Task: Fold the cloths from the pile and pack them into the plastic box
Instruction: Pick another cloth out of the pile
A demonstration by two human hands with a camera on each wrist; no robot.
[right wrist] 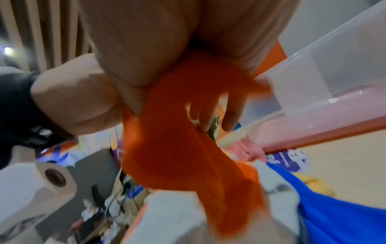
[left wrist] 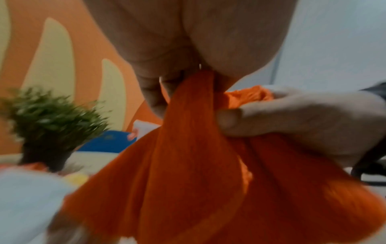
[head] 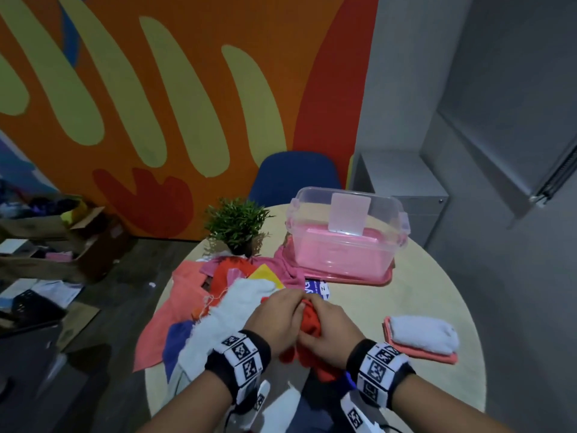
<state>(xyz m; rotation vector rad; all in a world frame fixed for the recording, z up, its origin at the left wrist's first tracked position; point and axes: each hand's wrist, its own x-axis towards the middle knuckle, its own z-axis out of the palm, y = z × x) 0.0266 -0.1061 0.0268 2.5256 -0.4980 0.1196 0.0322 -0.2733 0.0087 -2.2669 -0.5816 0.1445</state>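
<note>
Fingers of both my left hand (head: 274, 317) and right hand (head: 327, 332) pinch the bunched orange cloth (head: 312, 320) between them above the surface (head: 421, 295); it hangs toward me, plastic box (head: 346, 232) ahead, rightward.

Your round wooden table (head: 421, 295) carries the cloth pile (head: 199, 295) on its left, a potted plant (head: 235, 225) behind that, a pink tray (head: 343, 278) under the plastic box (head: 346, 232), and two folded cloths (head: 421, 337) stacked at right
</note>
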